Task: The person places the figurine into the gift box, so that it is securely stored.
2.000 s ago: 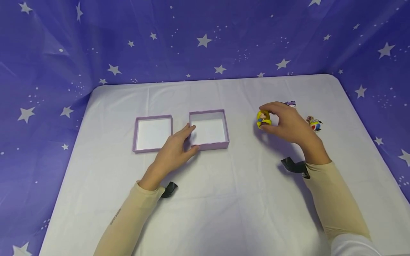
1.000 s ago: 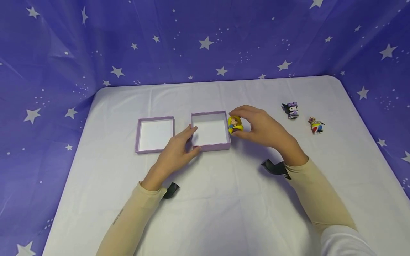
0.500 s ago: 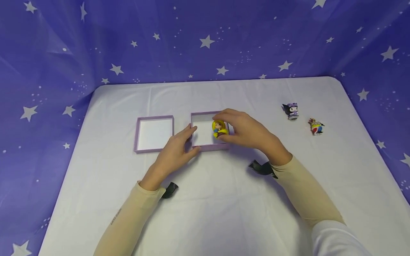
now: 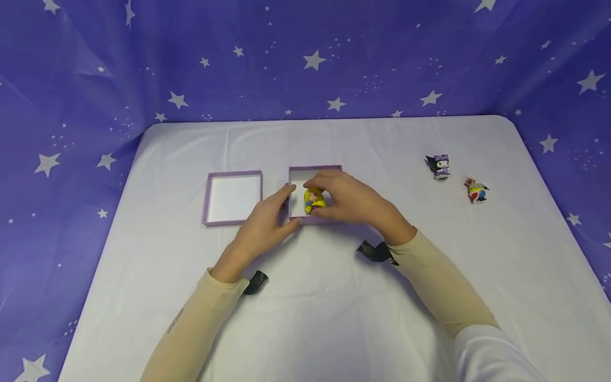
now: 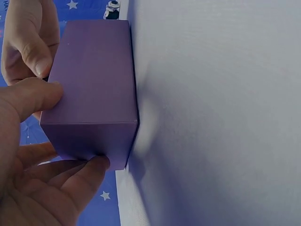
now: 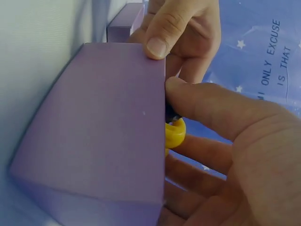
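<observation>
A purple open-topped box with a white inside stands mid-table. My left hand steadies it at its near left corner, thumb on the front wall and fingers along the left side. Thumb and fingers of my right hand hold a small yellow-haired figurine within the box's opening. From the right wrist, the figurine's yellow part shows past the edge of the box wall; the rest is hidden. In the left wrist view both hands meet near the rim of the box.
Left of the box lies a shallower purple lid, white inside facing up. At the right stand a black-and-purple figurine and a colourful crowned figurine. A star-print purple cloth rises behind the white table.
My right hand has carried the yellow-haired figurine leftward from the right of the table, over the right wall and into the box's opening. The left hand has stayed at the box.
</observation>
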Demonstrator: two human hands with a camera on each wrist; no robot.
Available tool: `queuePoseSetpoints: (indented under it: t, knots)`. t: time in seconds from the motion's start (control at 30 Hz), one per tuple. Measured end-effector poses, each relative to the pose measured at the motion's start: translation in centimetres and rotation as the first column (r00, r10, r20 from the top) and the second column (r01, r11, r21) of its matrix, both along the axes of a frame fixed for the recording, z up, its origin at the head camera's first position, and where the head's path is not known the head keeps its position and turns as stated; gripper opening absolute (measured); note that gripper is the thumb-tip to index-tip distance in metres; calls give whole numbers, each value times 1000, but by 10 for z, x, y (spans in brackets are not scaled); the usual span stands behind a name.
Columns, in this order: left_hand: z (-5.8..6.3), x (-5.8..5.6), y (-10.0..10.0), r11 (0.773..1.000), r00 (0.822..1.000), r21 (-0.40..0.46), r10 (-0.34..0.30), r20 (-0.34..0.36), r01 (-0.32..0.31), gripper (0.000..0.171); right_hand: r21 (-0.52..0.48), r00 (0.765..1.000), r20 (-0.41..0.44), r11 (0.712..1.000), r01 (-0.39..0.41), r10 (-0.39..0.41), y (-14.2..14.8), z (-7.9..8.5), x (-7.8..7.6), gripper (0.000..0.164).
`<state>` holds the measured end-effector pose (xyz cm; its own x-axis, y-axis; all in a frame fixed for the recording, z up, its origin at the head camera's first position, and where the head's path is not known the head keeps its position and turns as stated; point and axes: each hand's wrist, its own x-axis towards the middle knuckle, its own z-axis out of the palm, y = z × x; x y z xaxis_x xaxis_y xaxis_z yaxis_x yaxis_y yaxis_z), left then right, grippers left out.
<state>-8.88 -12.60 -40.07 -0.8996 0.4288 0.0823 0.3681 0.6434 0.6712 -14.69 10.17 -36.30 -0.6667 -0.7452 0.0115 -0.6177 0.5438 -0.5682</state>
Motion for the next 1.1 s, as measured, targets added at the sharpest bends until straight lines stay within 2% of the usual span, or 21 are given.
queuePoseSetpoints:
  t: [0.13, 0.33, 0.6, 1.1]
  knots:
    - [-1, -1, 0, 1000, 1000, 19, 3, -6, -3, 71, 37, 999, 48, 999, 4, -6, -7, -3, -6, 51]
    - [-1, -1, -1, 1000, 1000, 30, -5, -2, 5, 72, 79, 998, 66, 997, -10, 5, -23, -12, -16, 51]
    - [-2, -1, 1, 998, 999, 56, 2, -32, 0, 70, 128, 996, 84, 992, -23, 12, -39, -21, -21, 48]
    - [0, 2, 4, 999, 1000, 37, 14, -18, -14, 69, 167, 984, 179, 985, -46, 15, -25, -8, -21, 55]
